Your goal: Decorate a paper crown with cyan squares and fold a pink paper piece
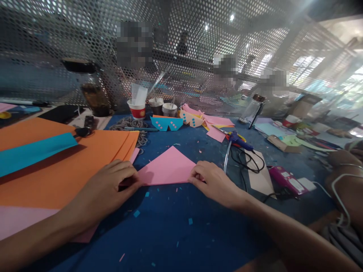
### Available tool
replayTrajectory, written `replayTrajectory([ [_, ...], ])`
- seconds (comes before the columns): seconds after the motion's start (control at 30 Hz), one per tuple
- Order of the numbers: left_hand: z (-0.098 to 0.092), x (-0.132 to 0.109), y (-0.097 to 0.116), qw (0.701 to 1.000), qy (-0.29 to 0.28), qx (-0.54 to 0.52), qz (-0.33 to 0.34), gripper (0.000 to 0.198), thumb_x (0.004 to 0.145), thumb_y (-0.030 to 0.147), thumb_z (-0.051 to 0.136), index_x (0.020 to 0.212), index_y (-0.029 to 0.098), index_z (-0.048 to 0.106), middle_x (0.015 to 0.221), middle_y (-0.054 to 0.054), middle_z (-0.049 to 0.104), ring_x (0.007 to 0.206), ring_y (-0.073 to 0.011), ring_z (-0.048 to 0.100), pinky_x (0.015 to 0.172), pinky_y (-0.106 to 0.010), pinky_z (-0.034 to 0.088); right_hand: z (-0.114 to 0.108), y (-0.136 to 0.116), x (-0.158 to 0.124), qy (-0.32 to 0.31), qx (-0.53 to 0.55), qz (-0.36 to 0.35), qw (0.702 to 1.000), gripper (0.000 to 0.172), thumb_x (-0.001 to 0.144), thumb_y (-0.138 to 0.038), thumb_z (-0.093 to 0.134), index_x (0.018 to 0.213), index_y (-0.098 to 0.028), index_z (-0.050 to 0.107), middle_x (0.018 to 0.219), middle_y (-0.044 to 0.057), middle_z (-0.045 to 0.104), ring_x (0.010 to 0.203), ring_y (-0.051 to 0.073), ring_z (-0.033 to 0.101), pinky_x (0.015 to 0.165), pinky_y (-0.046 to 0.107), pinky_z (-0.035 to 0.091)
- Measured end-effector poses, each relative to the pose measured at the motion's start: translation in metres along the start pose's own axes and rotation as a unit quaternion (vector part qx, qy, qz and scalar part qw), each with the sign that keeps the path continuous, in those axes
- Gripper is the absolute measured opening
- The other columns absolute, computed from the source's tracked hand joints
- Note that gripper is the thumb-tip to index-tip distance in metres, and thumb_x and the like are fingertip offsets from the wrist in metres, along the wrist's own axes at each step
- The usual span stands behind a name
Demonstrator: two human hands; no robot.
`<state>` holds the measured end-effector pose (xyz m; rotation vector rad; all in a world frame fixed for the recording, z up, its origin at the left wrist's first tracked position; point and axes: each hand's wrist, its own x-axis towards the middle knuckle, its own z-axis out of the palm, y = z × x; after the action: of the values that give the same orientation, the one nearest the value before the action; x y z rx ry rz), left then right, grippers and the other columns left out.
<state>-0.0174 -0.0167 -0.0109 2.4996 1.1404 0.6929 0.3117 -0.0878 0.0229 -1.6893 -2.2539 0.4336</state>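
A sheet of pink paper (168, 168), folded into a triangle, lies flat on the blue tabletop (164, 234) with its point facing away from me. At its left corner, my left hand (117, 181) pinches the paper between thumb and fingers. My right hand (211, 181) pinches the opposite corner, fingers curled. The folded edge runs straight between both hands, nearest me. Beside my left forearm is a stack of orange paper (93, 151), topped by a folded blue strip (36, 151), with pink paper (28, 219) underneath.
Blue cut-paper shapes (167, 123) stand at the back near a red-and-white cup (137, 109). To the right lie a blue glue gun (241, 141) with a black cord and a magenta device (287, 181). Small paper scraps dot the table. Another person's arm (346, 181) is at far right.
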Motion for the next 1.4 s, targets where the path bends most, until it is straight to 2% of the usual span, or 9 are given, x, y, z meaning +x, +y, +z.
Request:
replayTrajectory([
  [0.57, 0.004, 0.001, -0.003, 1.0, -0.01, 0.018, -0.002, 0.035, 0.1, 0.055, 0.06, 0.081, 0.026, 0.067, 0.092, -0.005, 0.071, 0.092, -0.0289, 0.062, 0.083, -0.042, 0.044, 0.001, -0.001, 0.001, 0.015, 0.0, 0.023, 1.0, 0.017, 0.1, -0.019, 0.074, 0.085, -0.019, 0.066, 0.088, 0.0, 0.068, 0.081, 0.016, 0.057, 0.079, 0.034, 0.035],
  [0.8, 0.002, 0.002, -0.002, 1.0, -0.016, 0.017, -0.006, 0.035, 0.099, 0.054, 0.061, 0.079, 0.026, 0.065, 0.091, -0.005, 0.07, 0.09, -0.029, 0.062, 0.08, -0.041, 0.044, 0.001, -0.003, 0.001, 0.015, -0.01, 0.024, 1.0, 0.016, 0.1, -0.019, 0.074, 0.086, -0.019, 0.067, 0.088, 0.0, 0.068, 0.08, 0.016, 0.056, 0.08, 0.035, 0.035],
  [1.13, 0.007, -0.001, -0.006, 1.0, 0.005, 0.024, 0.001, 0.03, 0.099, 0.047, 0.061, 0.078, 0.026, 0.059, 0.086, -0.004, 0.066, 0.085, -0.0277, 0.059, 0.076, -0.04, 0.042, 0.003, -0.002, 0.002, 0.021, -0.01, 0.026, 0.999, 0.016, 0.098, -0.017, 0.075, 0.085, -0.02, 0.066, 0.087, 0.0, 0.067, 0.079, 0.016, 0.056, 0.077, 0.033, 0.034],
  [1.4, 0.008, -0.001, -0.009, 1.0, -0.001, 0.028, 0.007, 0.028, 0.1, 0.043, 0.059, 0.079, 0.025, 0.059, 0.085, -0.004, 0.066, 0.082, -0.026, 0.059, 0.074, -0.038, 0.043, 0.003, -0.003, 0.0, 0.017, -0.011, 0.029, 0.999, 0.015, 0.098, -0.017, 0.075, 0.086, -0.019, 0.067, 0.089, 0.0, 0.069, 0.082, 0.017, 0.058, 0.082, 0.034, 0.035],
])
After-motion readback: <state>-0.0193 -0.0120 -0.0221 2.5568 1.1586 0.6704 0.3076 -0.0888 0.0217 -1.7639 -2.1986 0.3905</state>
